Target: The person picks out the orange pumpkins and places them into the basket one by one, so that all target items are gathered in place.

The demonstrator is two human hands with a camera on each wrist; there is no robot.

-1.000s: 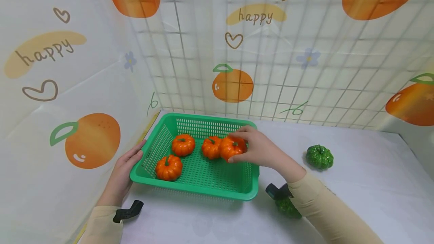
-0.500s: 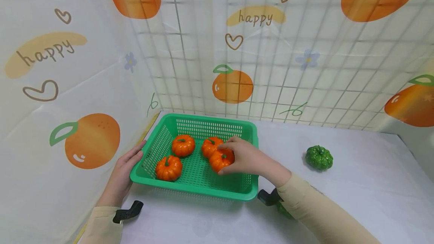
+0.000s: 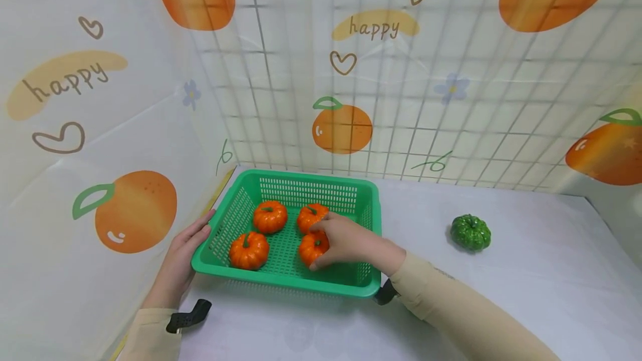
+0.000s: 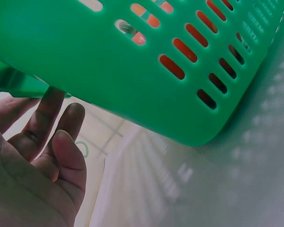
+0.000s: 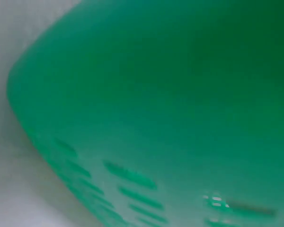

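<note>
My right hand [image 3: 346,239] pinches a small orange pumpkin [image 3: 312,249] between thumb and fingers, low inside the green plastic basket [image 3: 281,281]. Right behind it sits another orange pumpkin [image 3: 310,216], partly covered by the fingers. Two more lie in the left half: one pumpkin [image 3: 270,217] at the back, the other pumpkin [image 3: 249,250] nearer the front. My left hand [image 3: 181,252] rests against the basket's left rim with its fingertips; in the left wrist view its lower fingers hang loosely beneath the rim. The right wrist view holds only the basket's outer wall [image 5: 132,104].
A glossy green pumpkin [image 3: 470,233] stands on the white table [image 3: 531,272] to the right. Printed white sheeting [image 3: 281,116] over a wire grid rises behind the basket, and more covers the left side. A black wrist device [image 3: 189,316] sits on the left sleeve.
My right hand has carried its orange pumpkin left and toward me, down to the front of the back pumpkin. The right forearm now hides the nearer green pumpkin. My left hand stays put.
</note>
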